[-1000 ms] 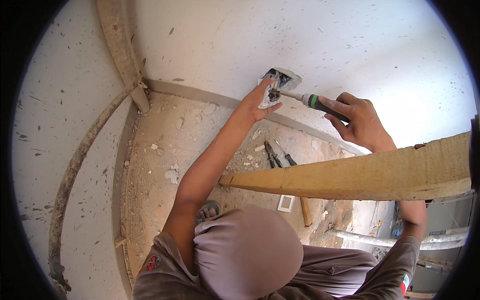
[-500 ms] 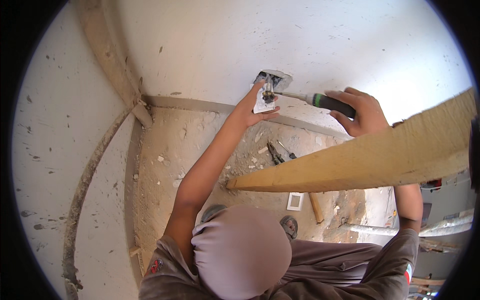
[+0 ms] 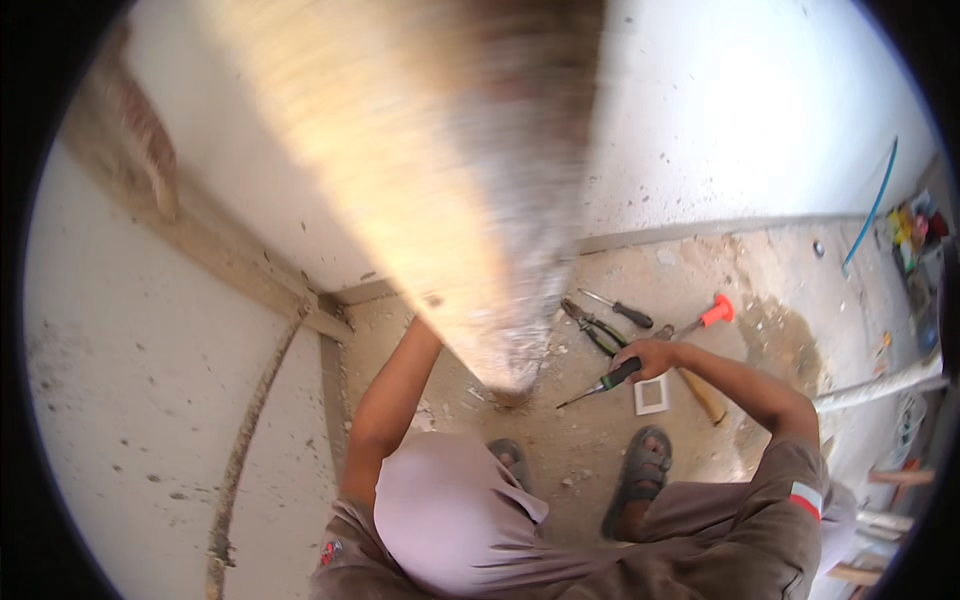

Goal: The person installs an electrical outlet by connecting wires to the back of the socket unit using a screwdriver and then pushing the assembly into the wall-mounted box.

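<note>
My right hand [image 3: 642,358] is low over the floor, closed around the grip of a black-and-green screwdriver [image 3: 612,377]. Its thin shaft points down and to the left. By that hand lie open-jawed pliers [image 3: 595,326], another screwdriver [image 3: 631,315] with a dark handle, and a white square frame [image 3: 653,409]. A wooden handle [image 3: 706,396] sticks out beyond the frame. My left forearm [image 3: 395,385] reaches forward, but a wooden beam [image 3: 440,230] covers the left hand and whatever it may hold.
The beam, blurred and close, slants across the middle. A tool with an orange grip [image 3: 717,311] lies to the right on the dusty floor. White walls [image 3: 720,120] rise ahead and at the left, where a rough pole [image 3: 250,440] leans. A blue pipe [image 3: 873,205] stands far right.
My right hand, with the screwdriver, has dropped from the wall opening toward the floor. The view has shifted, so the beam now hides the opening, the left hand and the white-backed fitting it held.
</note>
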Demonstrator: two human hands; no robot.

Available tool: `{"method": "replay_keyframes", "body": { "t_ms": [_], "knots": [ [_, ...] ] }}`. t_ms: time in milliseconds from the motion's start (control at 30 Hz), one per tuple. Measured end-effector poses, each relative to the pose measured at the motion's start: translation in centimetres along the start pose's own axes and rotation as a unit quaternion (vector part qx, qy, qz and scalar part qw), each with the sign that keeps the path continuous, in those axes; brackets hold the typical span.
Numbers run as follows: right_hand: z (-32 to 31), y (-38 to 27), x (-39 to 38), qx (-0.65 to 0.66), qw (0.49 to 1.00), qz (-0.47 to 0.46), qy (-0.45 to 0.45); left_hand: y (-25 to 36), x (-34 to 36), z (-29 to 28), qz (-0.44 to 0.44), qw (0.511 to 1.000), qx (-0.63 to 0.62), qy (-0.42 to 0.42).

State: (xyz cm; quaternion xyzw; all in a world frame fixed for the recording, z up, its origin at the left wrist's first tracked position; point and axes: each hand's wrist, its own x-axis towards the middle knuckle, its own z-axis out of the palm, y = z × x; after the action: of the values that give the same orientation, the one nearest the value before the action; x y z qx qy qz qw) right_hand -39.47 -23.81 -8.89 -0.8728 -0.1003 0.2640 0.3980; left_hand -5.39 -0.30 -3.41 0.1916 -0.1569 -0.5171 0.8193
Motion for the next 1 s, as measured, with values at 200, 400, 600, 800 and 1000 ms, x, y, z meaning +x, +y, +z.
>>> {"method": "replay_keyframes", "body": {
  "t_ms": [200, 400, 600, 800, 1000],
  "knots": [
    [1.0, 3.0, 4.1, -0.277, 0.961, 0.021, -0.004, -0.3, -0.2, 0.5, -0.037, 0.998, -0.018, 0.041],
    [-10.4, -8.2, 13.5, -0.148, 0.867, -0.140, 0.455, 1.2, -1.8, 1.6, 0.002, 0.973, 0.135, 0.188],
    [-16.6, -13.3, 17.1, -0.278, 0.895, -0.058, 0.345, 3.0, -1.1, 3.4, -0.016, 0.931, 0.277, 0.236],
    [-18.1, -14.3, 17.4, -0.346, 0.900, -0.010, 0.264, 2.3, 0.0, 3.6, -0.046, 0.899, 0.368, 0.233],
    [-18.1, -14.1, 17.7, -0.355, 0.910, 0.031, 0.213, 2.6, 0.3, 2.6, -0.098, 0.883, 0.389, 0.242]
  ]
}}
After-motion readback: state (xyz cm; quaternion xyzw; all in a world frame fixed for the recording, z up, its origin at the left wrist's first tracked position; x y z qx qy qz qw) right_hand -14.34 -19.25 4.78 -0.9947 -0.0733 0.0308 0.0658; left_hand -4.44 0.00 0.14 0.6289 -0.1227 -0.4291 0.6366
